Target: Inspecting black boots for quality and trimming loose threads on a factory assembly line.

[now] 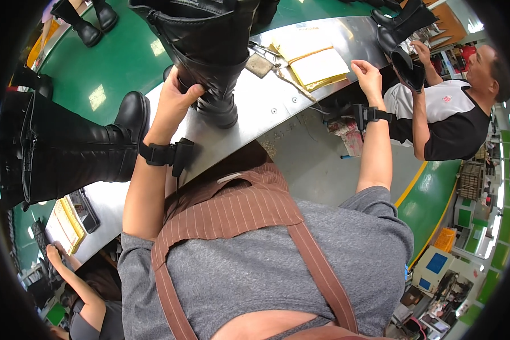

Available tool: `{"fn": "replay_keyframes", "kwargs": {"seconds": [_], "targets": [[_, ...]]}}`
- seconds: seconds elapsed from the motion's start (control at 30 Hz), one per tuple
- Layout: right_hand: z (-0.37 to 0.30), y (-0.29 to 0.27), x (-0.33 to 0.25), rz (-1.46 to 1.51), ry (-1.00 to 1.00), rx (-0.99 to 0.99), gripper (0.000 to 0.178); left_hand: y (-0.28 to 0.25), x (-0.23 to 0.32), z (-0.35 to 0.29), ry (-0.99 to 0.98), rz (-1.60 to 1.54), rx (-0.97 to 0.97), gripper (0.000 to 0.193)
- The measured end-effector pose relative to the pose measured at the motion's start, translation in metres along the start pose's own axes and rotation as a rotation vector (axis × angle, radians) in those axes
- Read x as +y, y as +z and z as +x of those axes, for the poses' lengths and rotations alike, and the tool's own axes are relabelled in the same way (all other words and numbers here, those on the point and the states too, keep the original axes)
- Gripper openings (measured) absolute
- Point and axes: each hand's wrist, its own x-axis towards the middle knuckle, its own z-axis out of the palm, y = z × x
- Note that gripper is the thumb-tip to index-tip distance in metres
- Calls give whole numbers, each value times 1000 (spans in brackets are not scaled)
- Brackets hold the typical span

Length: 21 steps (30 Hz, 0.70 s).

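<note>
A tall black leather boot (212, 73) stands upright on the metal worktable, its shaft reaching past the top edge of the view. My left hand (175, 102) is closed round the boot's back, near the ankle, with the thumb towards me. Over the table's right edge, apart from the boot, my right hand (368, 78) is raised with its fingers drawn together in a pinch. Whatever it pinches, if anything, is too small to tell. Close to that hand lies a stack of white and yellow sheets (317, 65) with a band round it. Another black boot (79, 141) is left of my left forearm.
The shiny metal worktable (255, 116) curves across in front of me. A small greyish pad (259, 64) and a cord lie on it. At the right a co-worker (442, 107) holds a black boot (407, 68); another person (90, 300) works at lower left. More boots (82, 25) stand beyond.
</note>
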Motion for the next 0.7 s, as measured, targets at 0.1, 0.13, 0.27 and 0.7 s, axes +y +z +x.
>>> {"fn": "replay_keyframes", "kwargs": {"seconds": [0.1,0.13,0.27,0.7], "targets": [[-1,5,-27,-36,-144,5,32,2,3,-1,-14,-20,-9,66],[0,5,-39,-200,-242,-52,39,2,3,-1,-14,-16,-4,66],[21,21,-70,-132,-465,-182,47,4,5,-1,-28,-5,10,58],[118,62,-91,-365,-546,-649,54,6,4,-1,8,0,-3,75]]}}
